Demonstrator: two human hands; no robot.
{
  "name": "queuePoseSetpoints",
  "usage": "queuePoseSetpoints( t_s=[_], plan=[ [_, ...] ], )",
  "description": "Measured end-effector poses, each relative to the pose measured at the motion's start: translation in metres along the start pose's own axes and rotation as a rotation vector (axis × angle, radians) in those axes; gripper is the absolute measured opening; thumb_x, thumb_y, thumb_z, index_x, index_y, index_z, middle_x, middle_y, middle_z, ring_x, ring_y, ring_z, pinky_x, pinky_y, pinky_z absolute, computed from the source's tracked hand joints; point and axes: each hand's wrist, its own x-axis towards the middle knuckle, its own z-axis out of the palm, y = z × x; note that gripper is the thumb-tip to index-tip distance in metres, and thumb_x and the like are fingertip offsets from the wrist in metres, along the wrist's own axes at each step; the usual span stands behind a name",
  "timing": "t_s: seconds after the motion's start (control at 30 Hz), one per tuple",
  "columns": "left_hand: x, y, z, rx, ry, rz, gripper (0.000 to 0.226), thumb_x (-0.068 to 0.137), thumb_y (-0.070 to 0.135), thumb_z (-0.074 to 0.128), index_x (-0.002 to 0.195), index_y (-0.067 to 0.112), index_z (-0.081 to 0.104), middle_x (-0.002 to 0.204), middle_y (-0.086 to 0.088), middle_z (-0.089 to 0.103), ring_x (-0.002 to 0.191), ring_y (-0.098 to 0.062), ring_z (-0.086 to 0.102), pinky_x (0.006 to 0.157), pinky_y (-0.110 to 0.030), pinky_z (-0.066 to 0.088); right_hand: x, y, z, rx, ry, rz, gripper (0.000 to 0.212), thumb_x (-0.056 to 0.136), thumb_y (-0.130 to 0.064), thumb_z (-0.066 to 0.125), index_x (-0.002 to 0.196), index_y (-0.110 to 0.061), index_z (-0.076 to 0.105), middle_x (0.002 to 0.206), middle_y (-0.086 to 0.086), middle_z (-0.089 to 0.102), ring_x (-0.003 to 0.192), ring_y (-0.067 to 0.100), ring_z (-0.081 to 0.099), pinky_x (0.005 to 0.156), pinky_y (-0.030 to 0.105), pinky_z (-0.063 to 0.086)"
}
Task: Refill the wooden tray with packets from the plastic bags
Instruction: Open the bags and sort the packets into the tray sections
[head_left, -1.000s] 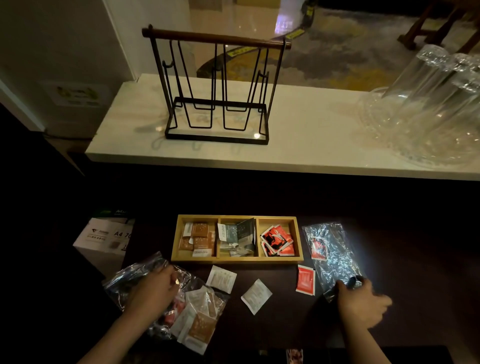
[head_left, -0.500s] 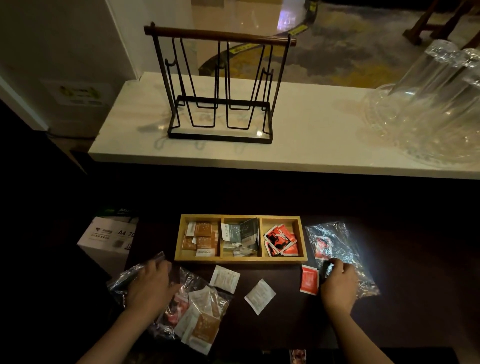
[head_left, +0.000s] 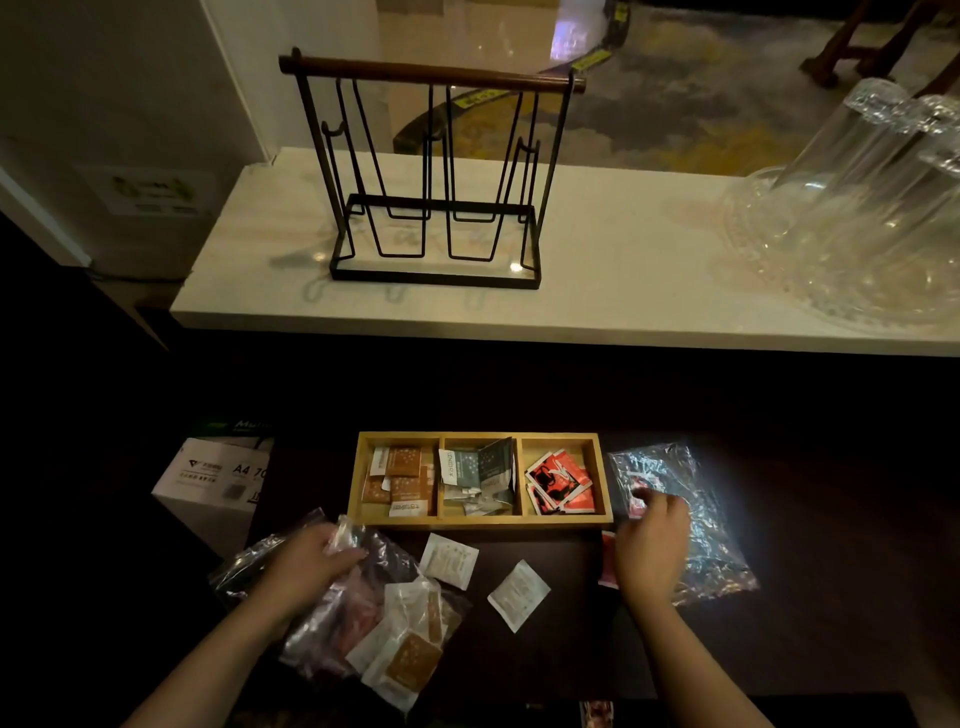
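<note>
The wooden tray (head_left: 480, 522) stands on the dark tabletop (head_left: 831, 649), near its far edge and about the middle of its width. It has three compartments: the left one holds brown and white packets (head_left: 400, 480), the middle one grey packets (head_left: 480, 478), the right one red packets (head_left: 558, 483).

Near the left edge of the tabletop lies a clear plastic bag (head_left: 358, 613) full of packets (some brown and white ones show at its near end). The left hand (head_left: 306, 564) rests on top of this bag, and its fingers pinch a fold of the plastic at the far end.

Toward the right side lies a second plastic bag (head_left: 691, 519), just beside the right end of the tray. The right hand (head_left: 652, 553) lies on its left part with the fingers bent down on the plastic; whether they really grasp it, I cannot tell. A red packet (head_left: 607, 564) is partly hidden under this hand.

Between the two hands, two white packets (head_left: 517, 595) lie loose on the tabletop, near the tray's front wall.
</note>
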Motion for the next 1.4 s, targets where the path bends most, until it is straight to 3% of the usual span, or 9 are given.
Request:
queuePoseSetpoints(
  t_s=[0.27, 0.4, 0.47, 0.57, 0.77, 0.9, 1.1, 1.2, 1.4],
  plan=[
    [-0.042, 0.05, 0.01, -0.177, -0.303, 0.098, 0.009, 0.085, 0.012, 0.062, 0.078, 0.007, 0.064, 0.074, -0.007, 0.065, 0.067, -0.02, 0.06, 0.059, -0.027, 0.049, -0.066, -0.119, -0.03, 0.484, -0.453, -0.488, 0.022, 0.089, -0.004, 0.057, 0.097, -0.025, 0.055, 0.095, -0.019, 0.049, 0.082, -0.004, 0.054, 0.075, 0.011, 0.046],
    [-0.06, 0.078, 0.019, -0.307, -0.291, 0.184, 0.011, 0.086, 0.01, 0.061, 0.076, 0.006, 0.06, 0.064, -0.003, 0.06, 0.06, -0.015, 0.058, 0.051, -0.024, 0.048, -0.087, -0.153, -0.057, 0.663, -0.615, -0.608, 0.016, 0.087, -0.009, 0.063, 0.09, -0.023, 0.055, 0.079, -0.011, 0.054, 0.071, 0.002, 0.053, 0.064, 0.011, 0.043],
    [-0.067, 0.093, 0.02, -0.409, -0.269, 0.23, 0.011, 0.086, 0.01, 0.059, 0.077, 0.005, 0.059, 0.061, -0.002, 0.06, 0.054, -0.014, 0.058, 0.047, -0.024, 0.047, -0.089, -0.162, -0.068, 0.76, -0.618, -0.568, 0.007, 0.087, -0.018, 0.062, 0.09, -0.02, 0.056, 0.075, -0.008, 0.055, 0.067, 0.005, 0.054, 0.06, 0.016, 0.044],
    [-0.07, 0.111, 0.016, -0.581, -0.173, 0.275, 0.022, 0.079, 0.023, 0.06, 0.084, 0.002, 0.06, 0.063, -0.008, 0.062, 0.054, -0.016, 0.061, 0.044, -0.022, 0.048, -0.086, -0.17, -0.084, 0.837, -0.593, -0.549, 0.023, 0.083, -0.038, 0.055, 0.093, -0.017, 0.058, 0.079, -0.004, 0.061, 0.07, 0.011, 0.058, 0.062, 0.027, 0.05],
    [-0.062, 0.126, 0.021, -0.656, 0.078, 0.341, 0.04, 0.073, 0.039, 0.061, 0.086, 0.001, 0.062, 0.079, -0.017, 0.067, 0.074, -0.026, 0.066, 0.06, -0.031, 0.053, -0.091, -0.18, -0.092, 0.576, -0.48, -0.737, 0.042, 0.081, -0.019, 0.071, 0.12, -0.024, 0.053, 0.11, -0.008, 0.057, 0.094, 0.002, 0.056, 0.082, 0.015, 0.049],
    [-0.063, 0.131, 0.026, -0.633, 0.134, 0.375, 0.042, 0.073, 0.039, 0.061, 0.084, -0.001, 0.063, 0.078, -0.016, 0.069, 0.073, -0.024, 0.068, 0.065, -0.036, 0.055, -0.087, -0.185, -0.093, 0.524, -0.38, -0.699, 0.025, 0.084, -0.016, 0.069, 0.109, -0.019, 0.067, 0.096, -0.006, 0.064, 0.08, 0.001, 0.059, 0.072, 0.007, 0.047],
    [-0.065, 0.13, 0.024, -0.623, 0.13, 0.399, 0.049, 0.072, 0.037, 0.061, 0.082, -0.01, 0.054, 0.068, -0.018, 0.063, 0.055, -0.019, 0.063, 0.045, -0.027, 0.052, -0.083, -0.188, -0.097, 0.633, -0.576, -0.563, 0.012, 0.084, -0.015, 0.068, 0.095, -0.013, 0.073, 0.072, -0.015, 0.062, 0.07, -0.008, 0.06, 0.061, 0.004, 0.043],
    [-0.066, 0.124, 0.021, -0.603, 0.135, 0.402, 0.038, 0.071, 0.036, 0.06, 0.07, -0.001, 0.052, 0.048, 0.002, 0.053, 0.043, -0.011, 0.054, 0.038, -0.025, 0.047, -0.082, -0.186, -0.095, 0.745, -0.734, -0.434, 0.01, 0.086, -0.011, 0.065, 0.093, -0.011, 0.073, 0.076, -0.009, 0.068, 0.073, 0.0, 0.066, 0.063, 0.011, 0.05],
    [-0.067, 0.118, 0.018, -0.557, 0.115, 0.391, 0.033, 0.075, 0.036, 0.058, 0.07, 0.004, 0.051, 0.055, -0.006, 0.052, 0.047, -0.016, 0.055, 0.039, -0.024, 0.049, -0.078, -0.188, -0.1, 0.768, -0.884, -0.354, 0.014, 0.089, -0.004, 0.059, 0.097, -0.004, 0.071, 0.092, 0.017, 0.072, 0.083, 0.023, 0.07, 0.072, 0.024, 0.058]
  ],
)
